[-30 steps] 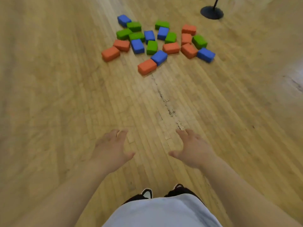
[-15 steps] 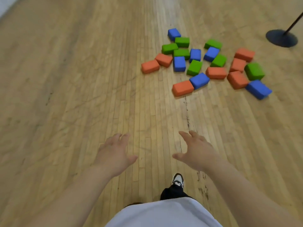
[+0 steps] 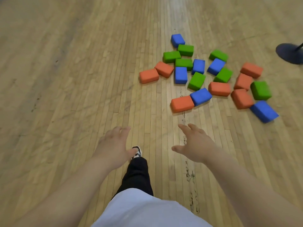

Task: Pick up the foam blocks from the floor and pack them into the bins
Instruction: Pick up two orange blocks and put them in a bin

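Several foam blocks in orange, blue and green lie scattered on the wooden floor ahead and to the right. The nearest are an orange block [image 3: 182,104] and a blue block [image 3: 201,96] touching it; another blue block [image 3: 264,111] lies at the right edge of the pile. My left hand [image 3: 113,145] and my right hand [image 3: 195,143] are stretched out in front of me above the floor, fingers spread and holding nothing. Both hands are short of the blocks. No bin is in view.
A black round stand base [image 3: 289,53] with a pole sits on the floor at the far right, beyond the blocks. My foot in a black-and-white shoe [image 3: 137,152] steps forward between my hands. Dark scuff marks [image 3: 191,176] run along the floorboards.
The blocks have come closer and shifted right in my view as I walk toward them. One foot has stepped forward. Both hands stay open and empty.
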`<state>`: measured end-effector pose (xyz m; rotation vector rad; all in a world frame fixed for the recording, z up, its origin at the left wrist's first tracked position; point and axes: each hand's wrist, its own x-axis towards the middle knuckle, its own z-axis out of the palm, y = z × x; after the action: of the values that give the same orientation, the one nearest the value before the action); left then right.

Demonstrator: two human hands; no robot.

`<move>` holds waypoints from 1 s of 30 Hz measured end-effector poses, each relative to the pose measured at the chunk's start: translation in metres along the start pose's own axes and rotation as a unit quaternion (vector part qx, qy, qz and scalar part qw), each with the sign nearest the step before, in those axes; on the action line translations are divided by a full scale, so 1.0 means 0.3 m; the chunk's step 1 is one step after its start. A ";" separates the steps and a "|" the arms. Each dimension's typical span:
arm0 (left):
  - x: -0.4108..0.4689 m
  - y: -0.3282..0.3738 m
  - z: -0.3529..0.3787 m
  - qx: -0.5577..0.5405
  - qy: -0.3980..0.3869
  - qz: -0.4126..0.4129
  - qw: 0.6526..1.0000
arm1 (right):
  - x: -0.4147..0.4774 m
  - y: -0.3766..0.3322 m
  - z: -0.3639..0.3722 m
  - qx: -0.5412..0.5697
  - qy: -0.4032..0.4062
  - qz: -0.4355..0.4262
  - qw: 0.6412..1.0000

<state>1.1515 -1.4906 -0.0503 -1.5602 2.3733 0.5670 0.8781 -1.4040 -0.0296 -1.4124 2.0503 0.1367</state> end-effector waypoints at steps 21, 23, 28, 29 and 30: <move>1.321 -0.073 -0.643 0.049 -0.020 0.038 0.998 | 1.136 -0.167 -0.720 0.030 0.021 0.040 0.999; 1.434 -0.016 -0.673 0.049 -0.011 0.030 0.998 | 1.254 -0.125 -0.790 0.027 0.025 0.030 0.999; 1.681 0.126 -0.772 0.029 -0.010 0.003 1.000 | 1.505 -0.014 -1.009 0.021 0.022 0.005 1.000; 1.718 0.156 -0.792 0.026 -0.004 -0.004 1.000 | 1.545 0.003 -1.056 0.019 0.021 -0.001 1.000; 1.757 0.182 -0.811 0.025 0.004 -0.005 1.000 | 1.585 0.020 -1.101 0.013 0.021 -0.006 1.000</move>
<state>0.8936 -2.0132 -0.0370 -1.5551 2.3645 0.4972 0.6224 -1.9234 -0.0321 -1.4237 2.0687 0.0764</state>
